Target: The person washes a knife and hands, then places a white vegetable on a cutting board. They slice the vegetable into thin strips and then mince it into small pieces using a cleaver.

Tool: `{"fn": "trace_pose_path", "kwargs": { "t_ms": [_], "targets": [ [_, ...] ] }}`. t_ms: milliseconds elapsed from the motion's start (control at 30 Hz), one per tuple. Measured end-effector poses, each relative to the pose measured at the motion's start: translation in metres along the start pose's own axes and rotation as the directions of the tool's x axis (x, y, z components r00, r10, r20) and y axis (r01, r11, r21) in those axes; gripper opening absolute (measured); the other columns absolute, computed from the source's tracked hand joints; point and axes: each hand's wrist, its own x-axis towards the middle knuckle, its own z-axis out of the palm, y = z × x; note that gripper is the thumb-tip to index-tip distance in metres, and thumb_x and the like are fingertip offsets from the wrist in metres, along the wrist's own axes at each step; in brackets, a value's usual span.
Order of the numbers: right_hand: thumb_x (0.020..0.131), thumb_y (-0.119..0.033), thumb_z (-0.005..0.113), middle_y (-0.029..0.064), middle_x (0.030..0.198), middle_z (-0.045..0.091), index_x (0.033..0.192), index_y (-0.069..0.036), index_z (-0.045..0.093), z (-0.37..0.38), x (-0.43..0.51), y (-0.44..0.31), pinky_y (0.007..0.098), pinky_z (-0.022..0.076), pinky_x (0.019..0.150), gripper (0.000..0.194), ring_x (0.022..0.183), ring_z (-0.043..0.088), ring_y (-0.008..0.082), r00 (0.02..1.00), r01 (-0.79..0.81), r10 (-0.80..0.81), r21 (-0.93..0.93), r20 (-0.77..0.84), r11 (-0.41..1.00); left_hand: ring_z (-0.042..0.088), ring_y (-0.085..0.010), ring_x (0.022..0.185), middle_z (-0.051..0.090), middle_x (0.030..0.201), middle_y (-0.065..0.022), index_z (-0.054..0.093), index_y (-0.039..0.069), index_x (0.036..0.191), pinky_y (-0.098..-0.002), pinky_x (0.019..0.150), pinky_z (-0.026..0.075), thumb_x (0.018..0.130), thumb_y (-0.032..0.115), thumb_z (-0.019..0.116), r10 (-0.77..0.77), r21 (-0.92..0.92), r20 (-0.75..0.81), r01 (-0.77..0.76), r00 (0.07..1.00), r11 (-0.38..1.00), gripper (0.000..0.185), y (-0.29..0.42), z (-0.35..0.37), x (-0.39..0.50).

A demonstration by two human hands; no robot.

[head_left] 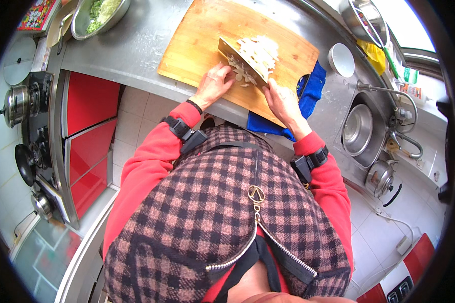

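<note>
My right hand [282, 100] grips the handle of a cleaver [229, 52], whose blade stands on edge across a wooden cutting board [197, 41]. Beyond the blade lies a heap of pale, thinly cut vegetable pieces [261, 53]. Smaller pale slices [242, 72] lie on the near side, close against the blade. My left hand [215, 81] rests at the board's near edge, fingers curled beside these slices. Whether it pinches a piece is hidden by the fingers. A blue cloth [314, 91] shows from under the board's right end.
A metal bowl [98, 19] of chopped green and pale food stands at the upper left. On the right are a white bowl [341, 60] and a sink [375, 151] holding a metal basin [358, 130]. A kettle [380, 178] stands beyond; a stove [41, 132] lies left.
</note>
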Motion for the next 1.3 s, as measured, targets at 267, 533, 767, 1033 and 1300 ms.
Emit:
{"fn": "trace_pose_path", "kwargs": {
  "t_ms": [267,533,767,1033,1300],
  "targets": [
    [0.093,-0.017,0.056,0.0204,0.063,0.061,0.100,-0.003,0.053,0.005,0.001,-0.001,0.0476,0.0490,0.054,0.016,0.059,0.063,0.0375,0.994,0.103,-0.104,-0.023,-0.035,0.994,0.064,-0.0285,0.076,0.063,0.087,-0.0130,0.064,0.001,0.093,-0.0364,0.069,0.053,0.079,0.011,0.070,0.036,0.000,0.032,-0.036,0.999,0.999,0.018,-0.002,0.000,-0.003],
    [0.093,-0.017,0.056,0.0213,0.065,0.061,0.101,-0.003,0.053,0.008,-0.002,-0.002,0.0477,0.0500,0.058,0.016,0.063,0.064,0.0376,0.996,0.084,-0.084,0.015,-0.031,0.996,0.063,-0.0302,0.087,0.062,0.093,-0.0136,0.062,0.001,0.099,-0.0379,0.077,0.052,0.082,0.013,0.070,-0.054,-0.011,0.044,0.055,0.998,0.998,0.022,0.003,-0.013,-0.008],
    [0.092,-0.019,0.056,0.0231,0.071,0.064,0.103,0.000,0.053,0.019,0.011,0.005,0.0480,0.0509,0.062,0.022,0.067,0.064,0.0408,1.000,-0.029,0.029,0.211,0.003,0.977,0.048,-0.0347,0.114,0.050,0.119,-0.0149,0.058,0.007,0.114,-0.0437,0.098,0.041,0.078,0.008,0.072,0.302,0.051,-0.177,-0.297,0.937,0.953,0.039,0.020,-0.006,0.006],
    [0.097,-0.020,0.055,0.0041,0.062,0.054,0.111,0.003,0.054,-0.029,0.013,0.004,0.0265,0.0434,0.043,0.026,0.049,0.051,0.0096,0.935,-0.347,0.328,0.545,0.136,0.763,0.054,-0.0337,0.105,0.058,0.105,-0.0142,0.062,0.003,0.096,-0.0401,0.091,0.046,0.080,0.005,0.068,0.371,0.055,-0.116,-0.367,0.921,0.929,0.018,0.014,0.009,0.037],
    [0.097,-0.023,0.059,-0.0044,0.066,0.045,0.104,-0.011,0.047,-0.032,0.021,0.007,0.0198,0.0436,0.044,0.018,0.046,0.039,0.0019,0.841,-0.491,0.168,0.855,0.515,-0.166,0.056,-0.0206,0.115,0.059,0.126,-0.0096,0.048,0.004,0.132,-0.0388,0.099,0.046,0.104,0.042,0.038,-0.246,-0.970,0.218,0.239,0.944,0.056,0.049,0.031,-0.012,0.086]
  ]
}}
